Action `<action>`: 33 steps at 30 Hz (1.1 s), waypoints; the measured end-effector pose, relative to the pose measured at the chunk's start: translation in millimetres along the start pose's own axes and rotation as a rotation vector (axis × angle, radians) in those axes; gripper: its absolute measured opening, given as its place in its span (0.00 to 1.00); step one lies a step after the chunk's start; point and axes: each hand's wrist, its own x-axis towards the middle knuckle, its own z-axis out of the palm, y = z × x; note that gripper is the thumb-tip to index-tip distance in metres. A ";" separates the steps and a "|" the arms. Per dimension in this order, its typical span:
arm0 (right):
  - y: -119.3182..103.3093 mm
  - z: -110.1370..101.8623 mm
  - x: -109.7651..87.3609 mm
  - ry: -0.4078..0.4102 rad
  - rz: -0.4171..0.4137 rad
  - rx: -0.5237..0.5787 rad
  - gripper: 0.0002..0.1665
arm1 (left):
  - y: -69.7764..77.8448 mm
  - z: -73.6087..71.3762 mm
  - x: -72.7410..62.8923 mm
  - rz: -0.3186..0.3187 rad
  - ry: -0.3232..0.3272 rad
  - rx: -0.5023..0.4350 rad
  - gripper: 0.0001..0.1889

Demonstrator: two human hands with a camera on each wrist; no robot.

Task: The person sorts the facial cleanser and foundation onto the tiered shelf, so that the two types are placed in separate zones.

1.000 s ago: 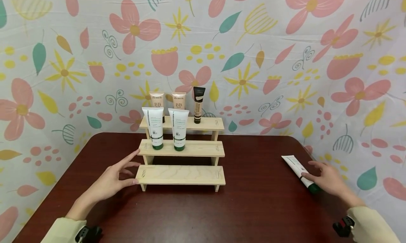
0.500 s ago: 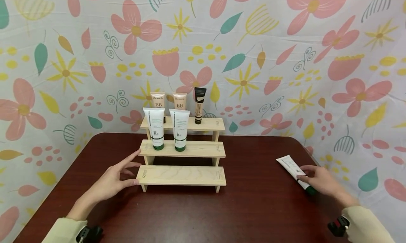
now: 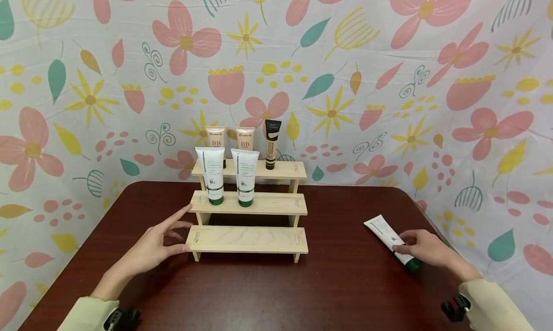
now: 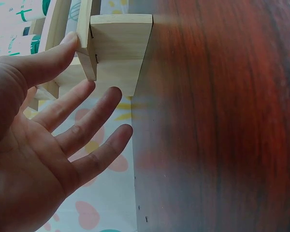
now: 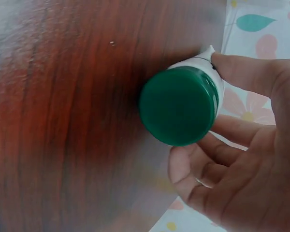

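Note:
My right hand [image 3: 425, 248] grips a white squeeze tube with a green cap [image 3: 386, 234] low over the table's right side, its flat end pointing away to the left. In the right wrist view the green cap [image 5: 178, 106] faces the camera, with the thumb on one side and curled fingers on the other. My left hand [image 3: 149, 248] touches the left end of a three-step wooden stand [image 3: 248, 239] with spread fingers. The left wrist view shows its thumb on the edge of a step [image 4: 121, 38]. Two matching white tubes [image 3: 245, 175] stand upright on the middle step.
On the top step stand two beige BB cream tubes [image 3: 245, 138] and a slim black-and-beige tube [image 3: 270, 144]. The bottom step has nothing on it. A dark red-brown table [image 3: 337, 283] reaches back to a floral cloth [image 3: 337, 81].
My right hand has moved left with the white tube, bringing it nearer the stand. The left hand keeps its place at the stand's left end.

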 end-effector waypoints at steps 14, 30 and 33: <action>-5.0 0.7 3.9 -0.070 -0.112 0.038 0.38 | 0.8 -0.8 -0.3 0.000 0.005 0.004 0.54; -43.8 26.1 4.9 -0.055 -0.189 0.065 0.24 | 1.3 -1.2 -0.6 -0.004 0.000 0.006 0.54; -53.0 30.4 2.9 0.003 -0.168 0.048 0.26 | 2.2 -1.9 -0.3 -0.006 -0.001 0.004 0.54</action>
